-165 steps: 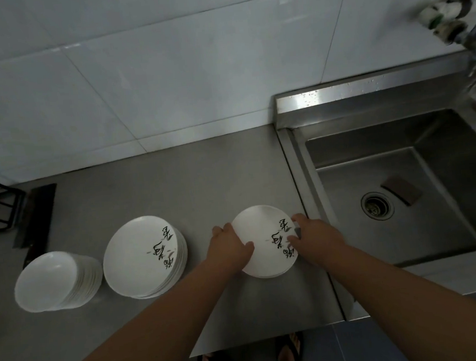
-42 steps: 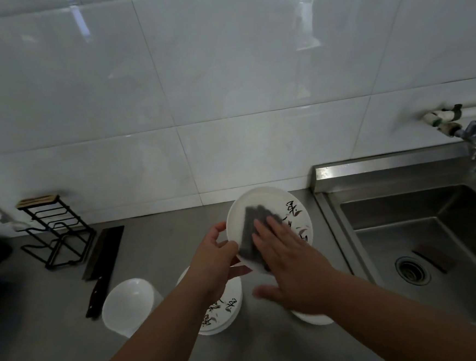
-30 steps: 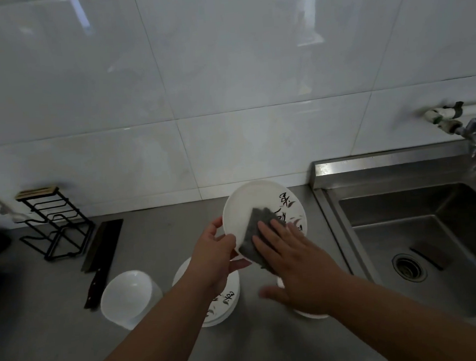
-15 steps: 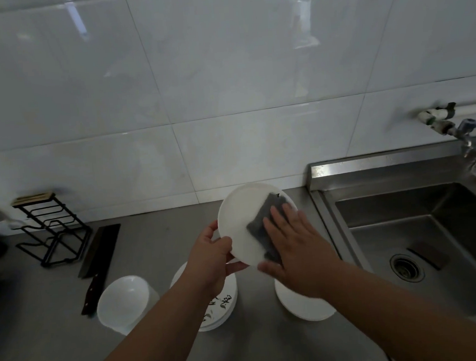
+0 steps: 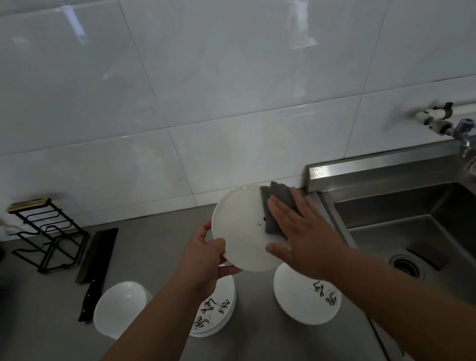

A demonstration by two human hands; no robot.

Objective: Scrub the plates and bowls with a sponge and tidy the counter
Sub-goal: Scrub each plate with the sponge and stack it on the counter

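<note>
Over counter [image 5: 152, 258], left hand [image 5: 202, 264] grips plate [image 5: 241, 231]; flat right hand [image 5: 306, 232] presses sponge [image 5: 275, 197].

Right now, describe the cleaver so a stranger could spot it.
Start on the steel counter left of the sink. Right of the black wire rack lies the cleaver, flat, handle toward the viewer. It is the only dark blade among white bowls and plates.

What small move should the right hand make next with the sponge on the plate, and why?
Probably sweep the sponge leftward across the plate. The right hand presses it flat at the plate's upper right rim, most of the face lies uncovered, and the left hand grips the lower left rim to steady it.
</note>
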